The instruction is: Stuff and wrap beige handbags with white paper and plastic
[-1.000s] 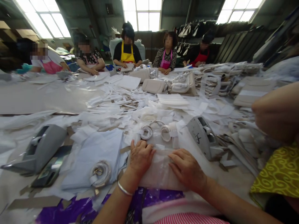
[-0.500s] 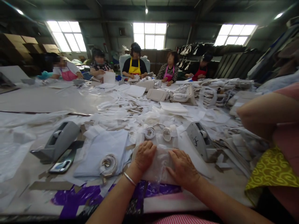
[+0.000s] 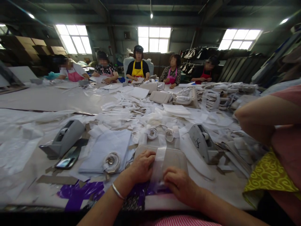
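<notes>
A beige pouch (image 3: 172, 157) lies flat on the table edge right in front of me. A clear plastic film (image 3: 159, 166) runs over its middle and down toward me. My left hand (image 3: 140, 168) rests on the pouch's near left part, fingers curled onto the film. My right hand (image 3: 180, 185) sits at the near edge below the pouch, fingers closed on the lower end of the film. Two wrapped metal rings (image 3: 152, 133) lie just beyond the pouch.
Grey tape dispensers stand at left (image 3: 63, 138) and right (image 3: 201, 142). A phone (image 3: 68, 158) lies by the left one, with a coiled strap (image 3: 111, 162) on pale paper nearby. A co-worker's arm (image 3: 265, 117) reaches in at right. Several people sit at the table's far end.
Both hands slid toward me off the top of the pouch, pulling the plastic film down; the beige pouch now shows bare. The camera tilted up.
</notes>
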Action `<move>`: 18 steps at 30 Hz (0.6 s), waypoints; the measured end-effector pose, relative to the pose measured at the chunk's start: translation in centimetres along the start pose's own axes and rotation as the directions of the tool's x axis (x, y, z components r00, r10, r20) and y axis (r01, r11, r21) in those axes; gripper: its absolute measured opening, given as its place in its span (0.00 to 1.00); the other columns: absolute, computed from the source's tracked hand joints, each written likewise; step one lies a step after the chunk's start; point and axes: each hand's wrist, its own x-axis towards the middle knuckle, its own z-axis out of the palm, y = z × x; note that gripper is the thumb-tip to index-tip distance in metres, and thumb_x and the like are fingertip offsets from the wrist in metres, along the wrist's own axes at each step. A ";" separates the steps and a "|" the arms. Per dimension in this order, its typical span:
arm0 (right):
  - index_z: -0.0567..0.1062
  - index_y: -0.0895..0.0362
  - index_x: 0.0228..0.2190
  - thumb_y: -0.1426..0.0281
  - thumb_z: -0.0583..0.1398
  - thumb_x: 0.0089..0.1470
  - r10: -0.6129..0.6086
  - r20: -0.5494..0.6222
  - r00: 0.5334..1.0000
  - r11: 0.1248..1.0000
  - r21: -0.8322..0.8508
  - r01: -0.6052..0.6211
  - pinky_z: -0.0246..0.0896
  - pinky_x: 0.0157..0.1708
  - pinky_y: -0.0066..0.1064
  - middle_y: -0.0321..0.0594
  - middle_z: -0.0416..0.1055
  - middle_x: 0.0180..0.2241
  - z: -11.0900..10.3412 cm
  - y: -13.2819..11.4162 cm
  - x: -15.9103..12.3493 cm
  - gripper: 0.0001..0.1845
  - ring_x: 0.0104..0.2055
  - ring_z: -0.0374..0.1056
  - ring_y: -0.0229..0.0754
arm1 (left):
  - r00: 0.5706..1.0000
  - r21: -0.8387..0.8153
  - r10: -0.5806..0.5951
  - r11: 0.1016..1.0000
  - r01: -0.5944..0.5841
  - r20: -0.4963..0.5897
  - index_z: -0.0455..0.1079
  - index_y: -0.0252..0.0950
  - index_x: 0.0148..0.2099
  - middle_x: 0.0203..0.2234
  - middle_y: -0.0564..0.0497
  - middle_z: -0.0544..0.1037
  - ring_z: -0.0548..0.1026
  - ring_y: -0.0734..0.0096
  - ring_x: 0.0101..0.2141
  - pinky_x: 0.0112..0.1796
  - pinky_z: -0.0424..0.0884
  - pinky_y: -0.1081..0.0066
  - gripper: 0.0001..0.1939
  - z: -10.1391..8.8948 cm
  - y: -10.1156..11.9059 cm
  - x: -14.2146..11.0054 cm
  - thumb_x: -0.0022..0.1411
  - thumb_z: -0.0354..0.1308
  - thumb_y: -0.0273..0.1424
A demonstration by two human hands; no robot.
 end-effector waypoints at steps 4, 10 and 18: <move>0.81 0.56 0.36 0.73 0.59 0.59 -0.139 0.474 0.870 0.958 0.288 -0.003 0.67 0.39 0.23 0.37 0.80 0.34 1.0 -1.9 -2.6 0.10 0.36 0.75 0.37 | 0.993 0.039 -0.011 0.999 0.007 0.120 0.67 0.39 0.61 0.58 0.43 0.70 0.68 0.52 0.58 0.61 0.66 0.58 0.36 -0.5 -0.1 0.0 0.48 0.67 0.29; 0.79 0.57 0.42 0.71 0.57 0.61 -0.159 0.169 0.973 0.980 -0.095 0.176 0.67 0.50 0.37 0.47 0.79 0.44 -0.9 -1.4 -1.4 0.12 0.46 0.74 0.46 | 0.973 0.112 0.009 0.993 -0.036 0.230 0.59 0.39 0.67 0.63 0.40 0.63 0.63 0.47 0.61 0.63 0.63 0.55 0.49 -0.5 -0.2 -0.2 0.42 0.71 0.34; 0.60 0.60 0.66 0.70 0.65 0.50 0.057 0.206 0.977 0.880 -0.473 0.048 0.46 0.68 0.59 0.60 0.52 0.69 0.4 2.2 1.0 0.44 0.70 0.49 0.65 | 0.957 0.206 0.091 0.967 -0.151 0.274 0.59 0.37 0.64 0.58 0.38 0.68 0.67 0.49 0.58 0.59 0.65 0.54 0.41 -0.7 0.9 0.2 0.50 0.69 0.33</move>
